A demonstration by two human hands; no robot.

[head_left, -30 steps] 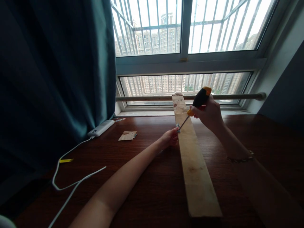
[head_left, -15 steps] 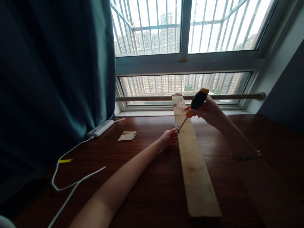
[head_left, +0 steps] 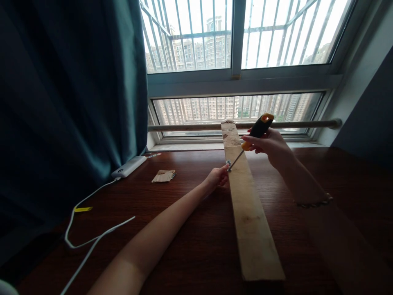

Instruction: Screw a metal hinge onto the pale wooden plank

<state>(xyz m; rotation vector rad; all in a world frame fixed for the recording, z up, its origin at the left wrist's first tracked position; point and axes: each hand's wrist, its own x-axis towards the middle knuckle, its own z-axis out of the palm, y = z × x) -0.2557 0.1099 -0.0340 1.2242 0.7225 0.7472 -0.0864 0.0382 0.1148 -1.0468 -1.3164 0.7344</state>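
A long wooden board (head_left: 250, 217) lies lengthwise on the dark brown table, its far end by the window rail. At its left edge sits a small metal fitting (head_left: 228, 163), whose exact kind is too small to tell. My left hand (head_left: 217, 178) pinches this fitting against the board, fingers closed. In my right hand (head_left: 270, 145) is a screwdriver (head_left: 259, 127) with a black and yellow handle, held slantwise above the board. Its shaft points down to the left, and the tip meets the fitting beside my left fingertips.
A small stack of flat pieces (head_left: 163, 176) lies left of my left hand. Farther left are a white power bank (head_left: 129, 166), a white cable (head_left: 92, 241) and a yellow strip (head_left: 83, 209). A dark blue curtain (head_left: 123, 82) hangs at the left; a horizontal rail (head_left: 282, 125) crosses before the window.
The screwdriver's handle has turned and shifted slightly right in my right hand, whose fingers changed their hold. My left hand stays at the fitting. The whole view has shifted slightly.
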